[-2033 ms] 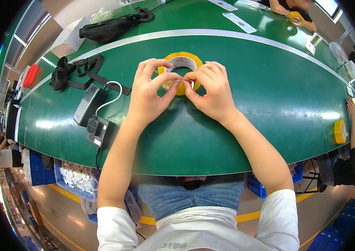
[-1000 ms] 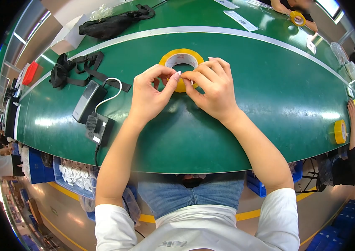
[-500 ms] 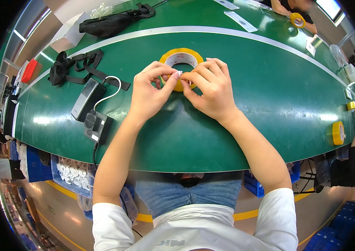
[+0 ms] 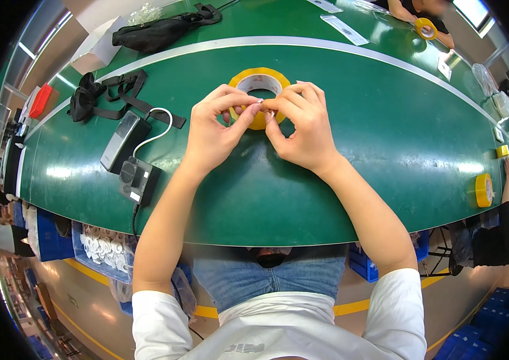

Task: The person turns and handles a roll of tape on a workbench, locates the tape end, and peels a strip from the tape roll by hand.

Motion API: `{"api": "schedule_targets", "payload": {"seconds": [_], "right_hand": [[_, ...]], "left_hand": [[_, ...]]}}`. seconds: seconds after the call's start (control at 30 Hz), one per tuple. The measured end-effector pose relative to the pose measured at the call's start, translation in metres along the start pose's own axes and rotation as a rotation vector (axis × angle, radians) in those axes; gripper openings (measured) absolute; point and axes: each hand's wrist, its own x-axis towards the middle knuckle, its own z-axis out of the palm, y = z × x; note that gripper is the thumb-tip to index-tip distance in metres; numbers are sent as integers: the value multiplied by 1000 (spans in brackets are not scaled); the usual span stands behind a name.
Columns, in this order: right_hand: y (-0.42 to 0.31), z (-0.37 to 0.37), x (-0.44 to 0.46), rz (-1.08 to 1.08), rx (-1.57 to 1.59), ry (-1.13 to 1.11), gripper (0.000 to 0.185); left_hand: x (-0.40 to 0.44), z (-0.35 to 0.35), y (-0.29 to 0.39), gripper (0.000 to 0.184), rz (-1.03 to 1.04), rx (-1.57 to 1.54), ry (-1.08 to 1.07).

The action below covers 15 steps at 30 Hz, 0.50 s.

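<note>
A roll of yellow packing tape (image 4: 242,78) lies flat on the green table (image 4: 254,198), partly hidden behind my fingers. Above its near rim, my left hand (image 4: 219,123) pinches a small white piece (image 4: 260,101) between thumb and fingertips. My right hand (image 4: 302,123) meets it from the other side, its thumb and fingers closed around another bit of the same white material. Most of the piece is covered by the fingertips, so its kind is not clear.
On the left are a black power bank (image 4: 126,141) with a white cable, a small black device (image 4: 139,179) and black straps (image 4: 125,96). A black bag (image 4: 158,35) lies farther back. Another tape roll (image 4: 484,190) stands at the right edge. Co-workers sit at the far and right sides.
My fingertips have shifted slightly on the white piece, and less of it shows between them. At the right edge, a co-worker's arms have moved.
</note>
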Motion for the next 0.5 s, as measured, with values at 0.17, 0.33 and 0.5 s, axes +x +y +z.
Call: {"api": "schedule_targets", "payload": {"seconds": [0.17, 0.33, 0.5], "right_hand": [[-2, -10, 3, 106, -7, 19, 12], [2, -5, 5, 88, 28, 60, 15], [8, -2, 3, -82, -65, 89, 12]], "left_hand": [[1, 0, -2, 8, 4, 21, 35], [0, 0, -1, 9, 13, 55, -3], [-1, 0, -3, 10, 42, 43, -48]]}}
